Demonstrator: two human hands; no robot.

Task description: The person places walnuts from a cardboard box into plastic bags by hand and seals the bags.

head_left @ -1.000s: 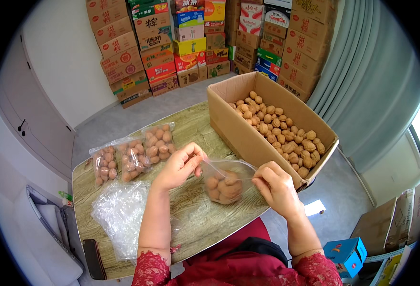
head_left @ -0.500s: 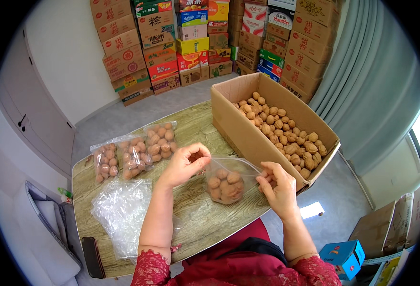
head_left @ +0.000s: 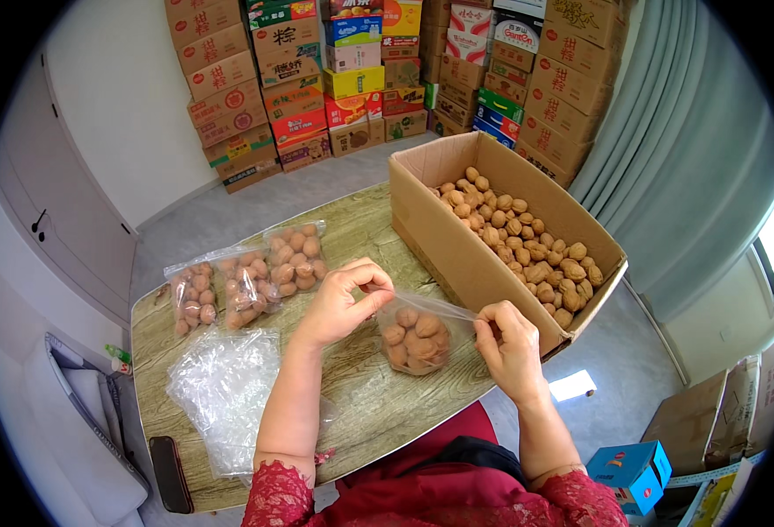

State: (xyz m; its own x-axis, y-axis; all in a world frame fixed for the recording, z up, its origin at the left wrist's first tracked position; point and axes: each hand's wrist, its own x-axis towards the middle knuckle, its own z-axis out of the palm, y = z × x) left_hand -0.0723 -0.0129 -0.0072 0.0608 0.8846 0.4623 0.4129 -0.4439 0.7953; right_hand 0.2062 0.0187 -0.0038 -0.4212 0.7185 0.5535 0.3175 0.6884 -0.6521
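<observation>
A clear zip bag (head_left: 415,341) with several walnuts in its bottom rests on the wooden table between my hands. My left hand (head_left: 345,303) pinches the left end of its top edge. At the right end, my right hand (head_left: 507,342) is closed on the same edge, so the mouth is drawn straight between them. Beyond my right hand stands an open cardboard box (head_left: 466,272) holding many loose walnuts (head_left: 528,241). Left of my left hand lie three filled bags of walnuts (head_left: 245,281), side by side.
A pile of flat clear plastic bags (head_left: 224,391) lies on the table (head_left: 361,220) beside my left forearm. A dark phone (head_left: 170,474) sits at the near left edge. Stacked cartons (head_left: 299,105) line the far wall, and a blue box (head_left: 630,474) stands low at right.
The bag's mouth was slack and gaping; now its top edge is pulled taut, with its sides together. My right hand has shifted slightly left and its fingers have closed more.
</observation>
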